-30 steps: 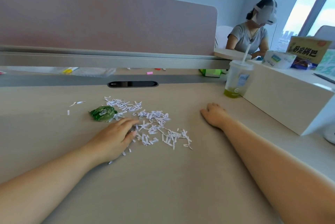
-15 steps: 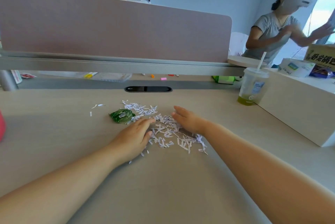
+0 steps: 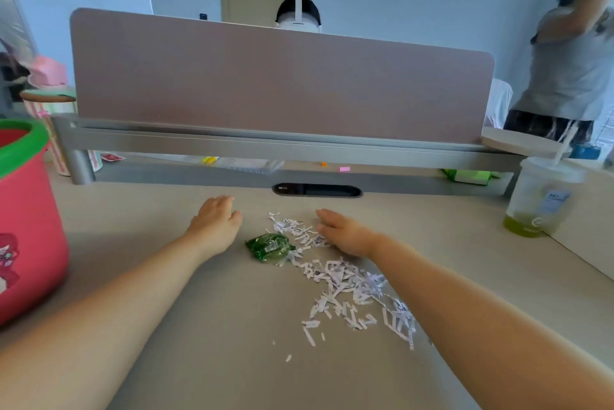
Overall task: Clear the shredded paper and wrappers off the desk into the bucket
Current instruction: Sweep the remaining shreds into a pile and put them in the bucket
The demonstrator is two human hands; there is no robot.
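left hand (image 3: pixel 214 222) and right hand (image 3: pixel 342 233) flat, empty, flanking shredded paper (image 3: pixel 345 280) and green wrapper (image 3: pixel 269 246) mid-frame, likely to corral toward bucket (image 3: pixel 23 210) far left.

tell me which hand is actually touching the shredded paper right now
The right hand: its fingers rest in the far end of the shredded paper. The left hand lies flat on bare desk, apart from it, left of the green wrapper.

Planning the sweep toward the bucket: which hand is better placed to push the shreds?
Probably the right hand: it rests open against the shredded paper, opposite the bucket. The left hand lies on the bucket side, beyond the green wrapper.
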